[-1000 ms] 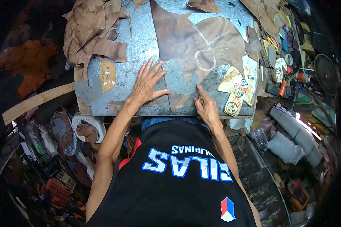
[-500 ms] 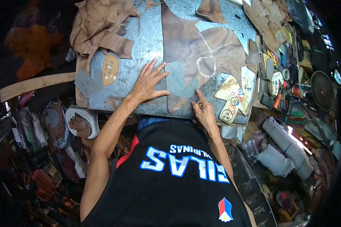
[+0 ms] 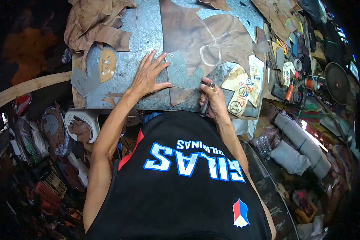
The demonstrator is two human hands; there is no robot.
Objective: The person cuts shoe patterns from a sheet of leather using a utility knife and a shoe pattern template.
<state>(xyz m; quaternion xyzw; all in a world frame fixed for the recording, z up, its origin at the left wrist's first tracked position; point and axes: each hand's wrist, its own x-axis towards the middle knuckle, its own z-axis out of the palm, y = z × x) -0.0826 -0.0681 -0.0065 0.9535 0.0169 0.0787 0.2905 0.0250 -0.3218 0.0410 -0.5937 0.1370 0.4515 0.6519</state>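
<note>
My left hand lies with fingers spread on the metal-topped bench, its fingertips and thumb at the left edge of a grey pattern template. The template rests on a large piece of brown leather marked with a chalk loop and lines. At the template's lower right edge, my right hand is closed around a slim tool with a dark handle. The handle's end points toward my body; the working tip is hidden by my fingers.
Leather scraps are piled at the back left. Marked paper patterns lie right of my right hand, and an orange-tan template lies left. A cluttered side surface holds an orange-handled tool. A white stool stands below left.
My right hand has turned and curled its fingers, so the dark handle now shows. My left hand stays beside the template. The whole view has shifted slightly.
</note>
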